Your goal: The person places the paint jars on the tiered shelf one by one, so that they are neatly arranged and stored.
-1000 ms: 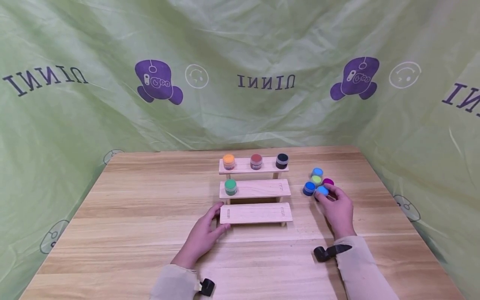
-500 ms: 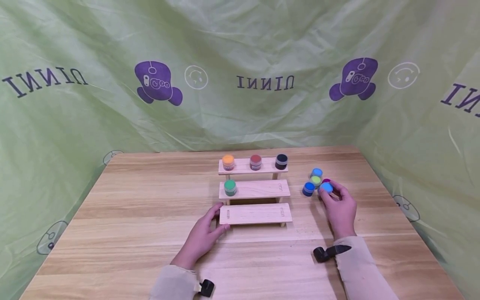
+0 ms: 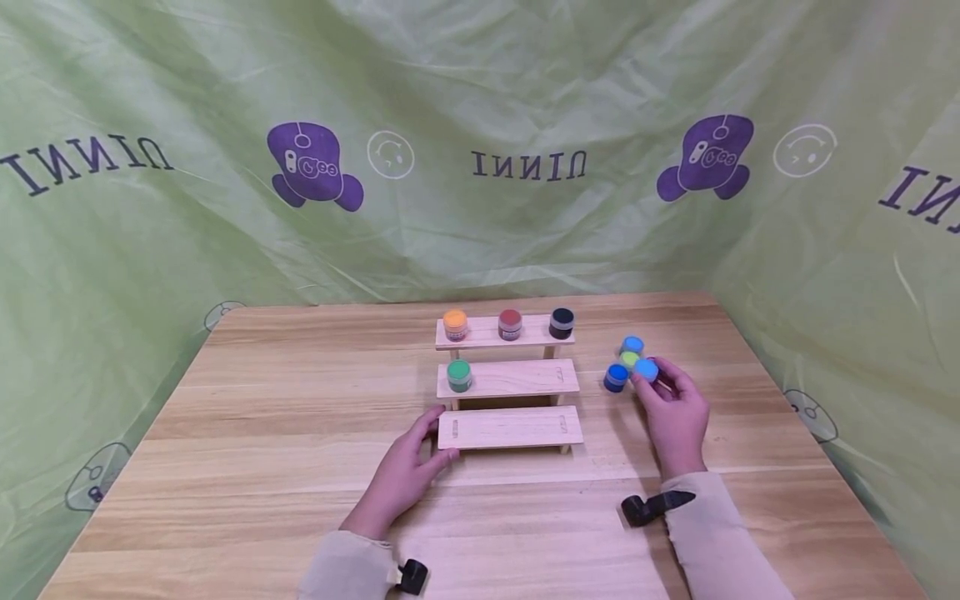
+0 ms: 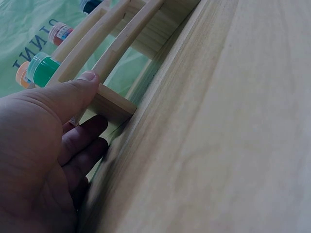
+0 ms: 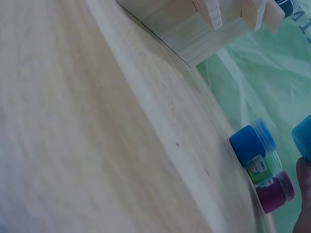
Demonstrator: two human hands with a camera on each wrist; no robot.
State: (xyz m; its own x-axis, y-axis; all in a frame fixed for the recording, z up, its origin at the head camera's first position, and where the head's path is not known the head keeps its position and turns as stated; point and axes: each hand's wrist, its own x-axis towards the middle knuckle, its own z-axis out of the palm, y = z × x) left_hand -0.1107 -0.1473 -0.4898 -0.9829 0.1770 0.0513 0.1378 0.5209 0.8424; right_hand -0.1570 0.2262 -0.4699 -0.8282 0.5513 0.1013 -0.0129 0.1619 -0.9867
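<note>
My right hand (image 3: 678, 425) pinches a light blue paint jar (image 3: 646, 370) between thumb and fingers; the right wrist view shows this jar (image 5: 303, 138) raised off the table. Close by stand a dark blue jar (image 3: 617, 378), a lime green jar (image 3: 629, 360) and another light blue jar (image 3: 632, 345). A purple jar (image 5: 273, 195) shows in the right wrist view, mostly covered by my hand in the head view. With thumb in front and fingers behind, my left hand (image 3: 405, 471) grips the left end of a three-step wooden rack (image 3: 510, 428).
On the rack's top step stand an orange jar (image 3: 455, 326), a brownish-red jar (image 3: 510, 325) and a black jar (image 3: 561, 323). A green jar (image 3: 459, 377) sits at the left of the middle step. Green printed cloth (image 3: 465, 233) hangs behind the wooden table (image 3: 262, 417).
The right hand has lifted the light blue jar from the cluster, first shifting it right, then up and slightly left. The left hand keeps its place on the rack.
</note>
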